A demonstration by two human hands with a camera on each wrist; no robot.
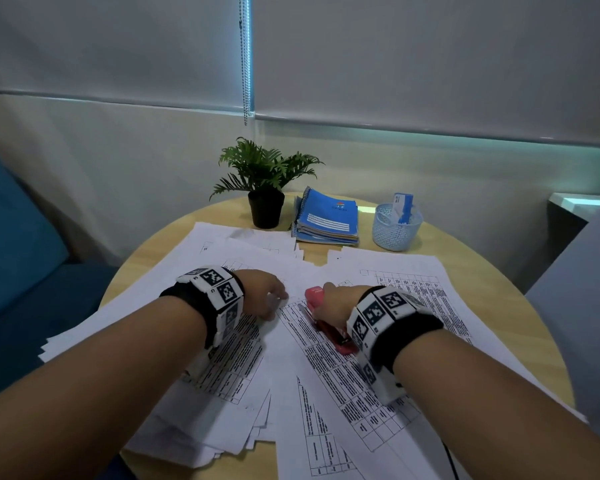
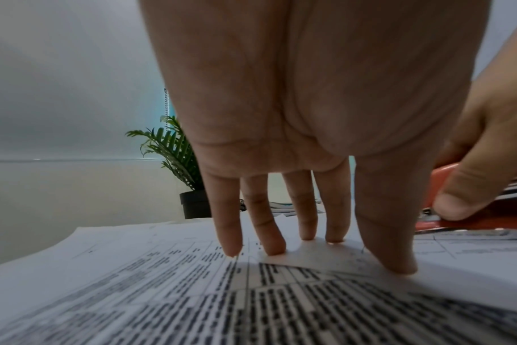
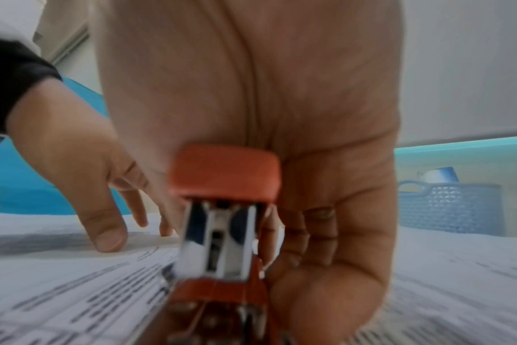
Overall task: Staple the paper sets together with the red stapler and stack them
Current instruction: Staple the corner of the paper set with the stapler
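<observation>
Printed sheets [image 1: 329, 393] fan across the round wooden table [image 1: 520, 317] nearest me, loose paper sets overlapping in untidy layers under both my forearms. Just beyond, my left hand [image 1: 262, 294] rests on the papers with its fingers [image 2: 263, 224] straight and spread, the tips pressing a small folded corner of paper flat; that grip is wide and holds nothing. Beside it, close but apart, my right hand [image 1: 340, 303] wraps the red stapler [image 1: 317, 304], thumb along one side and curled fingers [image 3: 319, 233] along the other, a firm grip on the stapler's body. It lies low over the sheets, its front end pointing away from me and its metal rear visible in the right wrist view; I cannot tell whether paper sits between its arms. Farther back stand a potted green plant [image 1: 265, 181], a stack of blue spiral notebooks [image 1: 328, 218] and a pale blue mesh basket [image 1: 395, 230] holding a small box. Behind the table hang grey roller blinds [image 1: 430, 57] with a bead chain [image 1: 246, 57].
</observation>
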